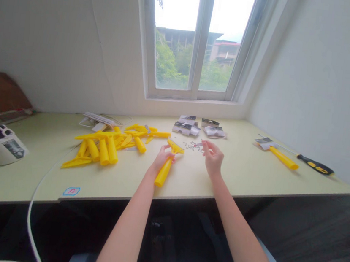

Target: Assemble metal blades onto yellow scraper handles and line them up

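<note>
While the left hand (160, 158) gripped a yellow T-shaped piece (163, 174) at its neck, the right hand (213, 158) held a slim tool (189, 147) by its far end. The left fingers were curled closed around the piece, just below its crossbar. The right thumb and fingertips were pinched together on the slim tool's handle; the exact placing of each finger could not be made out. The yellow piece was near the middle of the pale table (252, 176), tilted, its crossbar far and its round open end toward the near edge. The slim tool's shaft ran leftward to the crossbar; whether the tip touched could not be told.

Small metal parts (193, 146) lay scattered beyond and between the hands, too small to identify. To the left was a heap of similar yellow pieces (104, 153), some leaning on others. On the far side, toward the window (196, 82), were grey-and-white packets (183, 127) in two groups. Well to the right lay a yellow-handled tool (283, 158) with a printed card at its head, and just beside it a black-and-yellow screwdriver (315, 164). At far left stood a white container (2, 150) with a dark top, near a brown box (0, 94).
</note>
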`<state>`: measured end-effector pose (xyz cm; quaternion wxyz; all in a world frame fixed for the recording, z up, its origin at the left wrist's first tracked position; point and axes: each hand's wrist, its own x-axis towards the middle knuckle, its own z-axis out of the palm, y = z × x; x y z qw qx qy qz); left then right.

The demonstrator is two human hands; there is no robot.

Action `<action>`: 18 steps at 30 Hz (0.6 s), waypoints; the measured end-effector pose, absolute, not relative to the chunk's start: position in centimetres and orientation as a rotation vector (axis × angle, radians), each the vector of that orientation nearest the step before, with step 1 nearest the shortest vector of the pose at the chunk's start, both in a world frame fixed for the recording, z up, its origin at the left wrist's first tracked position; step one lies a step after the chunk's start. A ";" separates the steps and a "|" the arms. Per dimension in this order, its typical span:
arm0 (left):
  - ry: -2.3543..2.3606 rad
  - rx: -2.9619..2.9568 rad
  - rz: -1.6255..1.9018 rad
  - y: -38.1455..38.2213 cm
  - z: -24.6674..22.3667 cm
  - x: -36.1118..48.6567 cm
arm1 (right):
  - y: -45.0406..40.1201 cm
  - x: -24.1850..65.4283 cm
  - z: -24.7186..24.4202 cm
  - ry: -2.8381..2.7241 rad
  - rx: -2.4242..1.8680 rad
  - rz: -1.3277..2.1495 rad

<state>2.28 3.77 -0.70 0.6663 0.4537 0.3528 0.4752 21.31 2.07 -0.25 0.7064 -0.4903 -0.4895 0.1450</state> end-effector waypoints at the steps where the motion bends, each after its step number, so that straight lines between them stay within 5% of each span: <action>1: 0.796 1.026 1.072 3.8 -0.7 2.3 | 2.1 21.3 -0.2 -1.079 -1.100 0.313; 18: 0.789 1.054 1.061 3.8 -0.6 2.3 | 1.8 21.2 0.0 -1.097 -1.152 0.262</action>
